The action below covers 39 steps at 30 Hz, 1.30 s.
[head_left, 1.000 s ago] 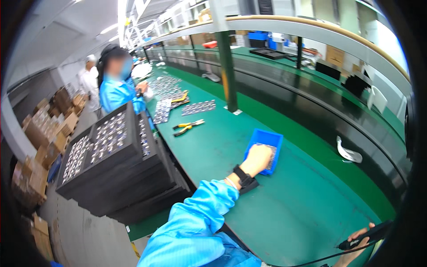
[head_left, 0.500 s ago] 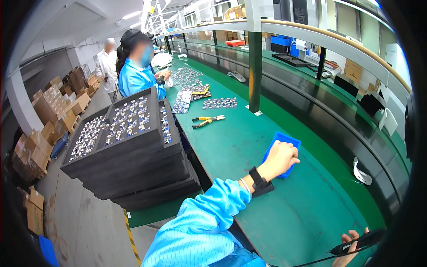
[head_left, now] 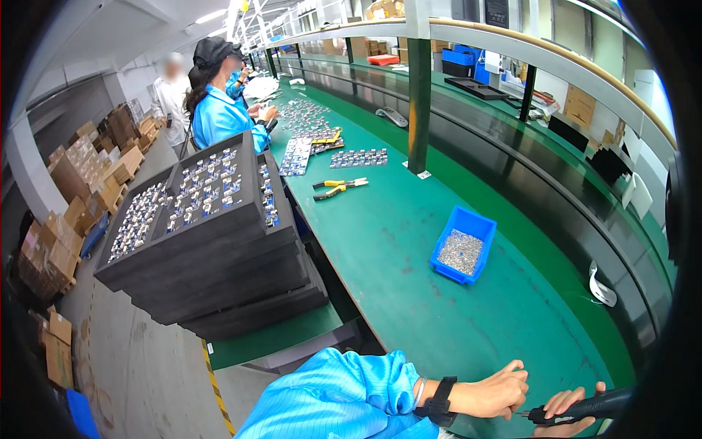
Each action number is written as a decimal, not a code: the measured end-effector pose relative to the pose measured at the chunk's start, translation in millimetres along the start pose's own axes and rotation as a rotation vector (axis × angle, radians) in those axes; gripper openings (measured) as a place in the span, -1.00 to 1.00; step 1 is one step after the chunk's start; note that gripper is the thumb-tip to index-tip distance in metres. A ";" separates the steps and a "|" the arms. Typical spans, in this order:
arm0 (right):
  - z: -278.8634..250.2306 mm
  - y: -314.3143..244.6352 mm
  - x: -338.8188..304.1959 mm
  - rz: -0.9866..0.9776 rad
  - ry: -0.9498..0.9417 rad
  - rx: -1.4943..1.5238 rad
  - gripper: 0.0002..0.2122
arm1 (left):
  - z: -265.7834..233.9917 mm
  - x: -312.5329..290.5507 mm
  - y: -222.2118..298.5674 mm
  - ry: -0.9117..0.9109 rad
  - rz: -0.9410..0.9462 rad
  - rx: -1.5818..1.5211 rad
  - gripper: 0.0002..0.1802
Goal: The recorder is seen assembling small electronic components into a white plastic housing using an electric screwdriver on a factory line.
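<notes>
My left hand [head_left: 496, 389], with a black strap on its wrist, is over the near right of the green bench. Its fingers are curled and pinched close to the tip of a black electric screwdriver [head_left: 585, 407]; what they hold, if anything, is too small to make out. My right hand [head_left: 567, 410] is wrapped around the screwdriver's body, with the bit pointing left toward my left fingertips. Farther off on the bench stands a blue plastic bin [head_left: 479, 224], holding many small silvery metal pieces [head_left: 460, 252] that look like screws.
Stacked black foam trays [head_left: 219, 274] of small circuit boards stand at the left. Yellow-and-black pliers [head_left: 338, 188] and board panels [head_left: 358, 158] lie farther along the green bench [head_left: 380, 241]. A post [head_left: 419, 102] rises beside the conveyor. A co-worker in blue [head_left: 223, 121] works beyond the trays.
My left hand has left the blue bin and come back toward me, down to the screwdriver tip. My right hand and the screwdriver have come further into view.
</notes>
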State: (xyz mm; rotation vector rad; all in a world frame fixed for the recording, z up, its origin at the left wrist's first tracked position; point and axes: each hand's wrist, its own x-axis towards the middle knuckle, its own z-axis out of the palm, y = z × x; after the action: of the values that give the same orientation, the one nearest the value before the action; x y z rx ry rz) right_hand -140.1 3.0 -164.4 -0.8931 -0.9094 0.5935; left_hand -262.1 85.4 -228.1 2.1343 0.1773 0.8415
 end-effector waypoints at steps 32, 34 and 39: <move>-50.0 38.8 15.6 0.097 0.001 -0.044 -0.44 | -53.6 21.8 -28.0 0.006 0.069 0.215 -0.88; -58.9 39.2 19.5 0.102 0.059 -0.145 -0.48 | -57.0 27.4 -40.5 -0.119 -0.113 0.106 -0.90; -79.3 48.3 25.1 -0.033 0.107 -0.233 -0.51 | -50.5 23.8 -74.8 -0.177 -0.185 -0.034 -0.88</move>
State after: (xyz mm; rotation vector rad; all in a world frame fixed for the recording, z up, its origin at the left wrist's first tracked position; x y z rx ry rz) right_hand -62.7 15.3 -220.1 -1.1066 -0.9065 0.4125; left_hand -263.8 176.3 -248.8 2.1104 0.2616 0.5422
